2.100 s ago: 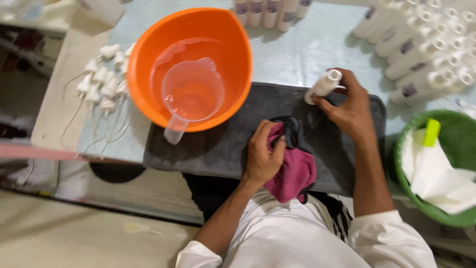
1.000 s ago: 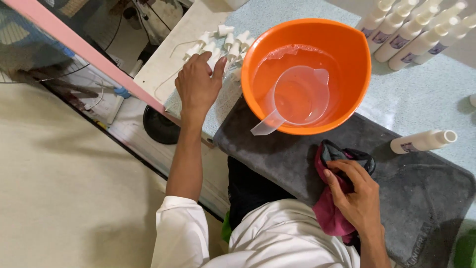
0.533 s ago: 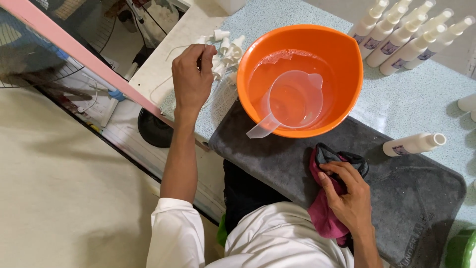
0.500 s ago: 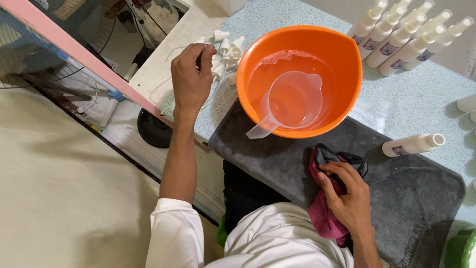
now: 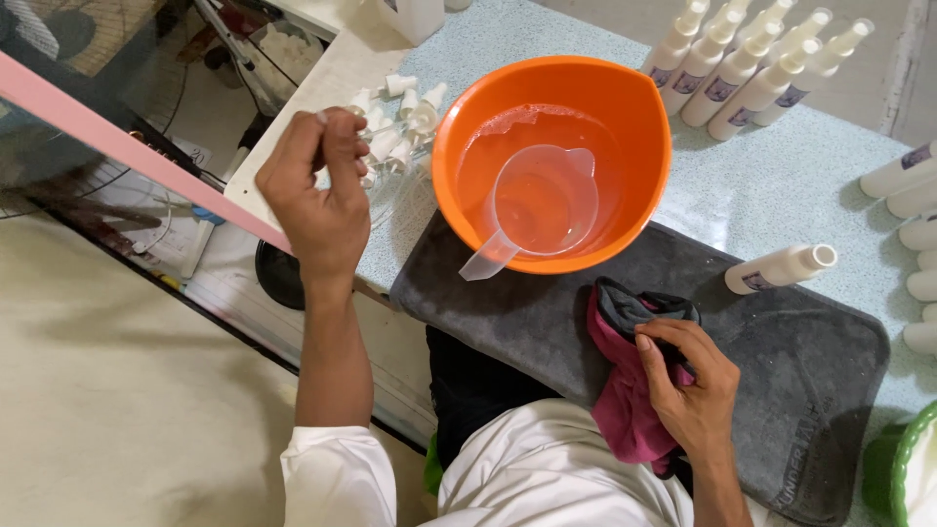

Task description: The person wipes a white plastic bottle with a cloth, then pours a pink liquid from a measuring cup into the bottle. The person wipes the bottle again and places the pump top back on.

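Head view: speckled counter (image 5: 781, 185) bears a grey mat (image 5: 547, 312) and orange basin (image 5: 551, 161). Left hand (image 5: 312, 195) pinches something small over white spray caps (image 5: 395, 117); right hand (image 5: 688, 385) grips a magenta cloth (image 5: 625, 410) at the mat's near edge.

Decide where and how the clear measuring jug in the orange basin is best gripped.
Grip the clear measuring jug by its handle, coming from the near left side. The handle juts over the orange basin rim onto the grey mat; the cup sits in liquid.
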